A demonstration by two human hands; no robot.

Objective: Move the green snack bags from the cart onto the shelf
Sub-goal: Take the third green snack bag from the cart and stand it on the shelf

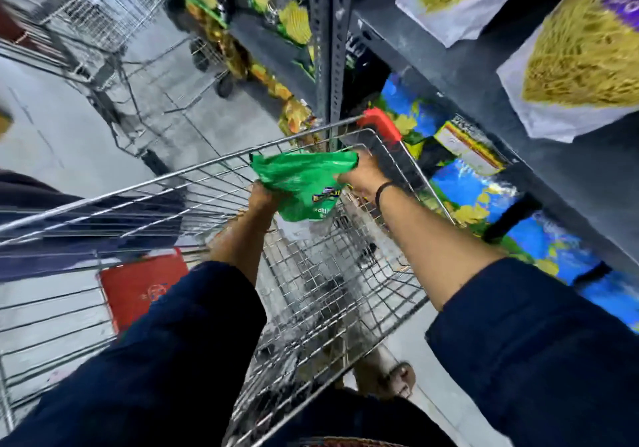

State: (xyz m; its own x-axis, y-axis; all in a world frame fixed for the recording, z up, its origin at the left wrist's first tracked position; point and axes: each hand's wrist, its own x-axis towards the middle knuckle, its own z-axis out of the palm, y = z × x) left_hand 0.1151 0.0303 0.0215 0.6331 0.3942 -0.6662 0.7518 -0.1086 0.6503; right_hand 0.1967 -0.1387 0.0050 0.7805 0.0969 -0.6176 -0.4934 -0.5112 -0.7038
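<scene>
Green snack bag over wire cart, grey floor, dark shelf

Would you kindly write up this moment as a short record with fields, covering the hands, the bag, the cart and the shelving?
held item: crinkled green plastic snack bag, above the cart basket
left hand: grip on the bag's lower left edge
right hand: grip on the bag's upper right corner; dark band on the wrist
cart: silver wire shopping cart with a red corner cap, basket looks mostly bare
shelving: dark grey metal shelf to the right of the cart
shelf stock: blue and yellow packets lower; pale noodle bags higher
bag placed: not yet
</scene>
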